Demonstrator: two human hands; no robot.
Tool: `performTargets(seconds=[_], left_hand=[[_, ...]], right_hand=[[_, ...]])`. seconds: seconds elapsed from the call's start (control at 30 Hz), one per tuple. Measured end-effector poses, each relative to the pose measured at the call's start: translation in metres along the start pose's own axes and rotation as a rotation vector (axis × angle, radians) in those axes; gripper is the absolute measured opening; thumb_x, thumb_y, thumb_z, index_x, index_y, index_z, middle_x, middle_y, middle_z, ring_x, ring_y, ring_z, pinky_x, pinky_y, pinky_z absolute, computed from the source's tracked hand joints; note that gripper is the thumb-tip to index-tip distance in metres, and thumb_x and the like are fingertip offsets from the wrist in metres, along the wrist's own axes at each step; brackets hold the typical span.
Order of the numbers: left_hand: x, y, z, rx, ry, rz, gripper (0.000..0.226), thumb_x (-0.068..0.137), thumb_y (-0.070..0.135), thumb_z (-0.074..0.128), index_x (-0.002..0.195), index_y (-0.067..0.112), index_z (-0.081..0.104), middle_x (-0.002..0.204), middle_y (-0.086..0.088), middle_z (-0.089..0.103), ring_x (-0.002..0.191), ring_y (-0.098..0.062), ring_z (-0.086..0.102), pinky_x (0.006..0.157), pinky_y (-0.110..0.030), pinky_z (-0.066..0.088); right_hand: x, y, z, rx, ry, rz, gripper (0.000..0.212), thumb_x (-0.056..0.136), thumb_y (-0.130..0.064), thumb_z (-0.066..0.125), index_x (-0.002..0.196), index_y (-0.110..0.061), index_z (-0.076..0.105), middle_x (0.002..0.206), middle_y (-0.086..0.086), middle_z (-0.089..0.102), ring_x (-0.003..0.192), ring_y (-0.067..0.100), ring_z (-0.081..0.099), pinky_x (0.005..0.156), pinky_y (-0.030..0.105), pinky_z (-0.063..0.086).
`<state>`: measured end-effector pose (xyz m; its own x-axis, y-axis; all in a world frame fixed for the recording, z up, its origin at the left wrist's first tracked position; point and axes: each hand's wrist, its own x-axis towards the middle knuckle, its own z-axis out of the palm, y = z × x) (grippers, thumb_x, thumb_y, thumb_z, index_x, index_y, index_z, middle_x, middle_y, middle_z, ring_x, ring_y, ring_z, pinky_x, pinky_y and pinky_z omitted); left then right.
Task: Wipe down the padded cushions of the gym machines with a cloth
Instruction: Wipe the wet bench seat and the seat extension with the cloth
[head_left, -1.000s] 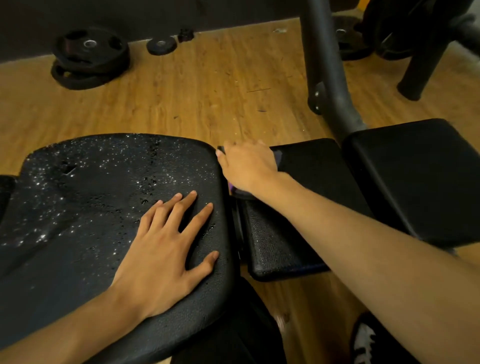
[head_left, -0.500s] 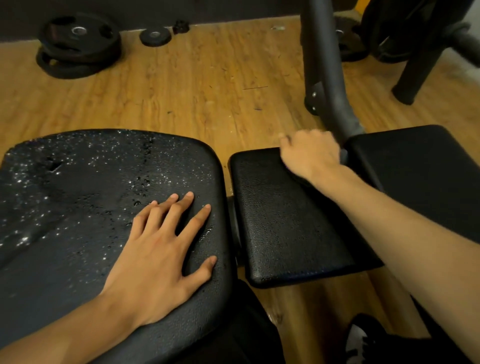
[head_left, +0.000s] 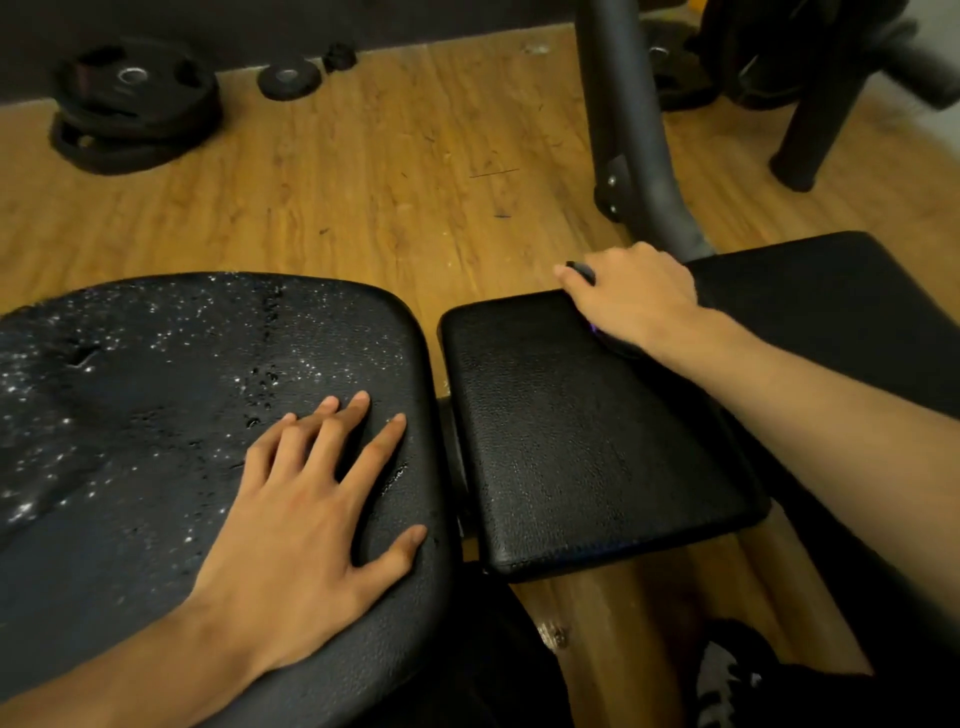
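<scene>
Right hand (head_left: 631, 299), fingers curled over the cloth (head_left: 582, 270) bunched beneath, has swept across the small pad (head_left: 571, 441) to its far right corner, pad likely near done; left hand (head_left: 306, 525) stays splayed flat on the droplet-speckled seat cushion (head_left: 156, 395), still unwiped.

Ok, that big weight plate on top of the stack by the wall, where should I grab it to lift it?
Take the top weight plate by one of the cut-out openings near its rim, coming from above. It lies flat on the other plates, so the rim gives little purchase, while the openings likely let fingers hook through.
</scene>
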<state>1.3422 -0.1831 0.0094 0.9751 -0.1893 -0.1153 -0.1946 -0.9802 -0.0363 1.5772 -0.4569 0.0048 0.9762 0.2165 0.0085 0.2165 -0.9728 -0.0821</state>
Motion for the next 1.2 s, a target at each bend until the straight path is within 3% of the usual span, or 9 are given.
performTargets(seconds=[0.13,0.23,0.33,0.5,0.7,0.83,1.0,1.1,1.2], left_hand=[[0.001,0.0,-0.002,0.02,-0.006,0.013,0.086,0.092,0.076,0.038,0.158,0.022,0.043,0.16,-0.014,0.042,0.148,-0.037,0.036,0.118,-0.052,0.025],[0.002,0.0,0.0,0.031,-0.005,0.023,0.085,0.093,0.076,0.036,0.159,0.021,0.042,0.16,-0.014,0.041,0.149,-0.037,0.036,0.118,-0.052,0.025],[0.002,-0.001,0.001,0.03,-0.003,0.033,0.086,0.094,0.077,0.031,0.159,0.02,0.041,0.159,-0.015,0.042,0.148,-0.038,0.037,0.117,-0.053,0.026],[0.003,-0.001,0.0,0.016,-0.013,0.029,0.091,0.093,0.082,0.026,0.157,0.02,0.045,0.158,-0.016,0.044,0.148,-0.038,0.039,0.118,-0.056,0.028],[0.003,-0.002,0.002,0.029,-0.007,0.038,0.091,0.093,0.082,0.03,0.157,0.02,0.044,0.158,-0.016,0.044,0.149,-0.038,0.037,0.119,-0.055,0.026],[0.004,-0.001,0.002,0.039,-0.011,0.042,0.091,0.092,0.081,0.031,0.157,0.019,0.045,0.157,-0.016,0.044,0.148,-0.038,0.038,0.118,-0.056,0.028],[0.004,-0.001,0.001,0.024,-0.001,0.041,0.09,0.092,0.08,0.034,0.156,0.018,0.046,0.156,-0.016,0.045,0.147,-0.038,0.039,0.117,-0.059,0.031],[0.005,-0.001,0.003,0.027,0.006,0.038,0.09,0.09,0.079,0.038,0.156,0.018,0.047,0.157,-0.016,0.045,0.148,-0.038,0.039,0.118,-0.06,0.031],[0.005,-0.001,0.003,0.03,0.001,0.04,0.09,0.09,0.079,0.039,0.156,0.018,0.046,0.156,-0.016,0.045,0.148,-0.038,0.038,0.118,-0.059,0.03]], right_hand=[[0.008,-0.091,0.007,0.049,-0.089,-0.11,0.064,0.102,-0.068,0.025,0.075,-0.018,0.055,0.078,0.003,0.055,0.088,0.03,0.06,0.07,0.036,0.039],[0.008,-0.122,0.013,0.143,-0.109,-0.202,0.052,0.103,-0.059,0.036,0.075,-0.02,0.055,0.072,-0.002,0.05,0.079,0.024,0.056,0.065,0.033,0.039],[0.002,-0.076,0.012,0.177,-0.048,-0.213,0.052,0.105,-0.058,0.032,0.084,-0.025,0.065,0.077,-0.001,0.062,0.085,0.025,0.063,0.063,0.031,0.043],[0.01,-0.002,0.0,0.026,-0.059,0.025,0.062,0.101,-0.065,0.03,0.101,-0.02,0.072,0.11,0.015,0.069,0.109,0.039,0.062,0.08,0.041,0.045],[0.008,-0.111,0.011,0.122,-0.116,-0.16,0.066,0.106,-0.06,0.017,0.066,-0.02,0.051,0.069,-0.003,0.053,0.074,0.022,0.059,0.074,0.035,0.048],[-0.001,-0.08,0.013,0.208,-0.041,-0.269,0.051,0.107,-0.054,0.028,0.082,-0.025,0.062,0.074,-0.005,0.062,0.076,0.017,0.058,0.064,0.032,0.044],[0.002,0.012,0.007,0.107,0.039,0.045,0.047,0.102,-0.049,0.034,0.087,-0.024,0.07,0.095,0.01,0.068,0.096,0.036,0.063,0.07,0.036,0.04],[0.005,-0.033,0.008,0.038,-0.013,0.03,0.046,0.103,-0.041,0.031,0.099,-0.019,0.071,0.101,0.014,0.065,0.094,0.038,0.061,0.072,0.036,0.04],[-0.001,-0.109,0.01,0.169,-0.096,-0.156,0.045,0.104,-0.04,0.03,0.076,-0.023,0.06,0.08,0.0,0.058,0.084,0.027,0.063,0.074,0.036,0.049]])
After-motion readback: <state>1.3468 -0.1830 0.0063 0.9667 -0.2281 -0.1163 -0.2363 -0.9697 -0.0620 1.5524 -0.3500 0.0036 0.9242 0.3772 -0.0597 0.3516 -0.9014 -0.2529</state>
